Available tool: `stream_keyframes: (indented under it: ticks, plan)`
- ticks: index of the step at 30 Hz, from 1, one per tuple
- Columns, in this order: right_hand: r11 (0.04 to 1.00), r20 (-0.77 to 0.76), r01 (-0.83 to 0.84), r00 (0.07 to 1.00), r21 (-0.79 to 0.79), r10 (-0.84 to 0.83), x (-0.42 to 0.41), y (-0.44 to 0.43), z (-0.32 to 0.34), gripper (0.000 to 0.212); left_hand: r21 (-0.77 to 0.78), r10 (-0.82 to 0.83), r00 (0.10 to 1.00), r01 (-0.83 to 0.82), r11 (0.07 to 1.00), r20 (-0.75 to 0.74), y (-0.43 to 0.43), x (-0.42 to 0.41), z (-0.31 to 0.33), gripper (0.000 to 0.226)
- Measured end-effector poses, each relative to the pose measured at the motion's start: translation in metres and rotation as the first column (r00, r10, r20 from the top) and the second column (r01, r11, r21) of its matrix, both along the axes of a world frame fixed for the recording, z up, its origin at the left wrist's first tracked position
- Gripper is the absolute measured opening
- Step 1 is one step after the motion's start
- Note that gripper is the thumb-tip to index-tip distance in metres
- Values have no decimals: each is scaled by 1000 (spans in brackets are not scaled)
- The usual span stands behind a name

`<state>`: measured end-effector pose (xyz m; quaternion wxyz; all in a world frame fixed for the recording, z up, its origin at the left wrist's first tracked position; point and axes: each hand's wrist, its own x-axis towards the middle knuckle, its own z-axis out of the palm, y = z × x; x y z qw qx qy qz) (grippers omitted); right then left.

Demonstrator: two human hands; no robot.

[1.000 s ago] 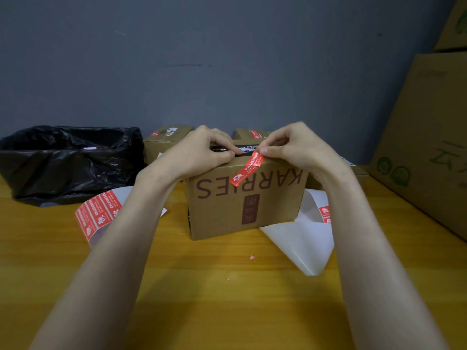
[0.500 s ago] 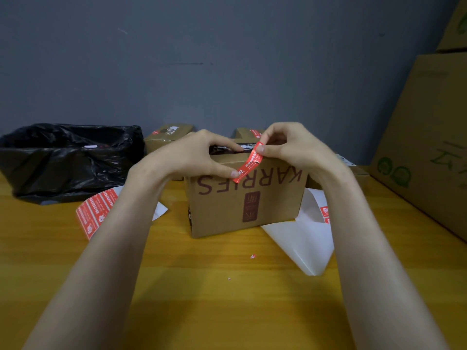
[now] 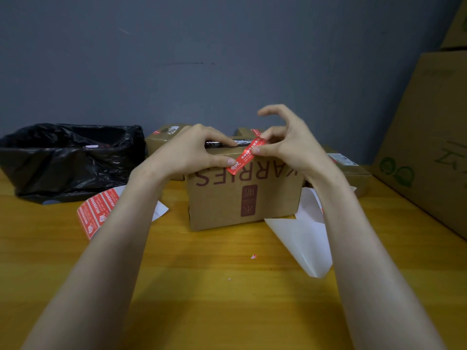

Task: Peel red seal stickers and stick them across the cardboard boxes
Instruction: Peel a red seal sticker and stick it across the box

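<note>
A brown cardboard box (image 3: 242,200) printed with dark letters stands in the middle of the yellow table. A red seal sticker (image 3: 246,155) lies slanted over its top front edge. My left hand (image 3: 192,150) rests on the box top, its thumb tip pressing the sticker's lower end onto the front face. My right hand (image 3: 285,142) pinches the sticker's upper part between thumb and middle finger, index finger raised. A sheet of red seal stickers (image 3: 97,210) lies left of the box, partly under my left forearm.
A black plastic bag (image 3: 68,157) sits at the back left. More small cardboard boxes (image 3: 164,137) stand behind the middle box. Large cartons (image 3: 429,137) lean at the right. White backing paper (image 3: 305,238) lies right of the box. Tiny red scraps (image 3: 253,256) dot the table.
The sticker has come down onto the box's front edge. My left thumb moved onto its lower end, and my right index finger lifted away.
</note>
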<state>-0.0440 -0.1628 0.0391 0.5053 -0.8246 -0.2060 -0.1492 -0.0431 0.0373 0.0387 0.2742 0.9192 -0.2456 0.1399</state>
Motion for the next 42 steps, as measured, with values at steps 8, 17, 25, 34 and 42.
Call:
stream_keyframes:
  ticks: [8, 17, 25, 34, 42]
  plan:
    - [985, 25, 81, 997, -152, -78, 0, 10, -2, 16, -16, -14, 997, 13, 1000, -77, 3, 3, -2, 45]
    - [997, 15, 48, 999, -61, -47, 2, 4, -2, 19, -64, -44, 993, 37, 997, -114, 9, 8, -7, 54]
    - [995, 46, 51, 998, -83, -47, 7, 5, -7, 25, -103, -57, 993, 47, 994, -104, 9, 9, -9, 52]
    - [997, 68, 11, 998, -82, -6, 8, 4, -9, 26, -107, -47, 997, 39, 994, -68, 7, 11, -10, 50]
    - [996, 193, 56, 980, -74, -41, 9, 9, -17, 46, -94, -33, 997, 27, 995, -68, 7, 11, -10, 55]
